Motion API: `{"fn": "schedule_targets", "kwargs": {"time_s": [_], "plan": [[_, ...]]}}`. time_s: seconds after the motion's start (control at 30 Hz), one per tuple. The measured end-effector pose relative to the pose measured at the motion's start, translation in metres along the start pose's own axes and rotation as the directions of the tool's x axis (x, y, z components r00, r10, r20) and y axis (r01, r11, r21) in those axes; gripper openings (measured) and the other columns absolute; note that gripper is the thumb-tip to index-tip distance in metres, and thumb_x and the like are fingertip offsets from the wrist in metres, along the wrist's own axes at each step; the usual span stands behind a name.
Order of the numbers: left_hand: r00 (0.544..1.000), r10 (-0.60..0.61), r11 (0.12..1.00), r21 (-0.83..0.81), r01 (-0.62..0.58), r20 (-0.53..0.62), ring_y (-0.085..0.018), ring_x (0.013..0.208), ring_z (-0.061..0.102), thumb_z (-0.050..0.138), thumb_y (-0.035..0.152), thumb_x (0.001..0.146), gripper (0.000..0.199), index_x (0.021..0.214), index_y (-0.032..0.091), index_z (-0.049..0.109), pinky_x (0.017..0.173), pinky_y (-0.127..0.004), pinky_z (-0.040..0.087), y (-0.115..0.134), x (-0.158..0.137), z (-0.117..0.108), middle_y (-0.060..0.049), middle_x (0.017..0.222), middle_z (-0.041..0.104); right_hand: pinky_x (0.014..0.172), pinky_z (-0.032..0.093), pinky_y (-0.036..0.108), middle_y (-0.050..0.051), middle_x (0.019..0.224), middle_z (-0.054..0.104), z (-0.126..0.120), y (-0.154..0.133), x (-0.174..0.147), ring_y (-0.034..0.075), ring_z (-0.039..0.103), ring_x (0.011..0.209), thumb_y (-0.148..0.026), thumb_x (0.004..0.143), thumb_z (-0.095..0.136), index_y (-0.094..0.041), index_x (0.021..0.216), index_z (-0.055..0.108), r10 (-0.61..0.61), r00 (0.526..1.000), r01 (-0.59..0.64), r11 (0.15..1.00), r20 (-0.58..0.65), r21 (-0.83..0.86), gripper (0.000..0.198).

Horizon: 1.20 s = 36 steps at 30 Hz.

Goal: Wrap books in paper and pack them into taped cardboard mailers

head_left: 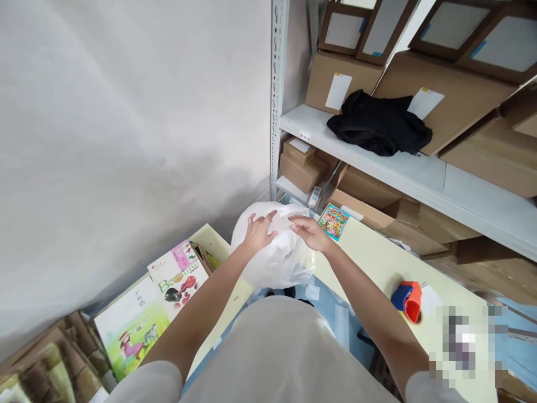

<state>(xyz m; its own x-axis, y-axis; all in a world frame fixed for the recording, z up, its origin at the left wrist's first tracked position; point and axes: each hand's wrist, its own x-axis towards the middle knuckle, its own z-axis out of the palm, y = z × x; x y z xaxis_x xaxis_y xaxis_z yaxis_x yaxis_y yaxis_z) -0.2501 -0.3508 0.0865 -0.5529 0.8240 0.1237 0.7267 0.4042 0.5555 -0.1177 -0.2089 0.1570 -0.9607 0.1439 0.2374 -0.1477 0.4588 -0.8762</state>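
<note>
A big, puffed-up white plastic bag [272, 263] sits between the two table parts, straight ahead of my body. My left hand [258, 232] rests over the top of the bag with its fingers spread. From the other side, my right hand [309, 232] reaches over the bag's crumpled top, its fingers stretched out and its thumb a little apart from them. Neither hand shows a clear grip on the plastic. Just beyond my right hand, a colourful small booklet [334, 221] lies on the pale tabletop [361, 252].
On the left, illustrated books [134, 324] lie on another tabletop, near folded brown cardboard [62, 347]. A red and blue tape dispenser [406, 301] stands on the right table. Behind it, a metal shelf [369, 168] holds cardboard boxes and a black cloth [380, 123]. A white wall rises at left.
</note>
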Motion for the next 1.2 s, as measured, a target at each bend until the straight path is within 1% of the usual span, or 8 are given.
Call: {"fn": "schedule_targets", "kwargs": {"time_s": [0.23, 0.4, 0.5, 0.63, 0.8, 0.93, 1.07, 1.2], "plan": [[0.987, -0.138, 0.989, 0.065, 0.133, 0.084, -0.035, 0.127, 0.044, 0.071, 0.024, 0.066, 0.070, 0.131, 0.023, 0.046, 0.109, -0.061, 0.004, -0.028, -0.004, -0.001, -0.015, 0.127, 0.058, 0.072, 0.051, 0.033, 0.003, 0.078, 0.067, -0.025, -0.028, -0.014, 0.018, 0.062, 0.075, -0.061, 0.081, 0.053, -0.022, 0.086, 0.068, 0.090, 0.969, -0.034, 0.970, -0.228, 0.240, 0.043], [0.994, 0.101, 0.986, -0.141, -0.095, 0.037, -0.037, 0.138, 0.026, 0.081, 0.043, 0.053, 0.120, 0.147, 0.020, 0.010, 0.110, -0.057, 0.018, -0.004, -0.016, -0.016, -0.019, 0.151, 0.027, 0.055, 0.051, 0.029, -0.001, 0.069, 0.066, -0.044, -0.039, -0.023, 0.015, 0.060, 0.058, -0.053, 0.072, 0.068, -0.024, 0.078, 0.067, 0.185, 0.903, 0.042, 0.860, -0.387, 0.508, 0.029], [0.985, 0.136, 0.969, -0.195, -0.154, -0.102, -0.029, 0.125, 0.047, 0.068, 0.023, 0.068, 0.089, 0.144, 0.020, 0.021, 0.107, -0.050, 0.032, 0.018, -0.018, -0.018, -0.014, 0.135, 0.051, 0.054, 0.052, 0.029, 0.000, 0.076, 0.069, -0.049, -0.046, -0.028, 0.016, 0.063, 0.062, -0.048, 0.074, 0.068, -0.026, 0.086, 0.067, 0.246, 0.806, 0.162, 0.783, -0.539, 0.600, 0.025], [0.953, 0.183, 0.945, -0.226, -0.238, -0.242, -0.024, 0.113, 0.058, 0.052, 0.008, 0.072, 0.050, 0.121, 0.020, 0.049, 0.098, -0.042, 0.046, 0.028, -0.015, -0.018, -0.009, 0.122, 0.061, 0.055, 0.054, 0.028, 0.000, 0.077, 0.068, -0.060, -0.051, -0.044, 0.016, 0.064, 0.065, -0.044, 0.078, 0.065, -0.025, 0.089, 0.065, 0.264, 0.646, 0.200, 0.847, -0.716, 0.493, 0.023], [0.940, 0.290, 0.882, -0.331, -0.336, -0.181, -0.020, 0.104, 0.062, 0.052, 0.013, 0.078, 0.043, 0.121, 0.020, 0.047, 0.091, -0.038, 0.051, 0.023, -0.007, -0.024, -0.010, 0.123, 0.059, 0.064, 0.056, 0.033, 0.004, 0.102, 0.065, -0.080, -0.045, -0.096, 0.017, 0.065, 0.079, -0.042, 0.081, 0.059, -0.028, 0.120, 0.054, 0.184, 0.418, 0.003, 0.979, -0.890, 0.204, 0.042], [0.934, 0.341, 0.862, -0.361, -0.355, -0.105, -0.021, 0.099, 0.064, 0.059, 0.020, 0.077, 0.022, 0.100, 0.020, 0.058, 0.088, -0.036, 0.052, 0.029, 0.004, -0.021, -0.007, 0.106, 0.067, 0.059, 0.057, 0.031, 0.003, 0.092, 0.064, -0.087, -0.039, -0.153, 0.015, 0.063, 0.071, -0.040, 0.076, 0.066, -0.028, 0.123, 0.051, 0.165, 0.316, -0.191, 0.976, -0.934, 0.107, 0.051], [0.965, 0.227, 0.770, -0.583, -0.258, -0.128, -0.021, 0.102, 0.062, 0.066, 0.027, 0.073, 0.024, 0.094, 0.019, 0.059, 0.085, -0.034, 0.052, 0.046, 0.011, -0.009, -0.008, 0.108, 0.066, 0.055, 0.057, 0.028, -0.001, 0.081, 0.061, -0.085, -0.031, -0.211, 0.013, 0.061, 0.066, -0.039, 0.069, 0.072, -0.025, 0.105, 0.058, 0.267, 0.254, -0.289, 0.938, -0.930, 0.191, 0.042], [0.995, 0.074, 0.632, -0.775, 0.008, 0.070, -0.014, 0.070, 0.063, 0.069, 0.037, 0.070, 0.024, 0.080, 0.017, 0.060, 0.064, -0.026, 0.052, 0.070, 0.016, 0.008, -0.003, 0.078, 0.067, 0.056, 0.056, 0.028, -0.003, 0.071, 0.057, -0.085, -0.016, -0.260, 0.012, 0.058, 0.063, -0.045, 0.067, 0.072, -0.019, 0.084, 0.060, 0.434, 0.154, -0.323, 0.871, -0.888, 0.369, 0.033]]}}
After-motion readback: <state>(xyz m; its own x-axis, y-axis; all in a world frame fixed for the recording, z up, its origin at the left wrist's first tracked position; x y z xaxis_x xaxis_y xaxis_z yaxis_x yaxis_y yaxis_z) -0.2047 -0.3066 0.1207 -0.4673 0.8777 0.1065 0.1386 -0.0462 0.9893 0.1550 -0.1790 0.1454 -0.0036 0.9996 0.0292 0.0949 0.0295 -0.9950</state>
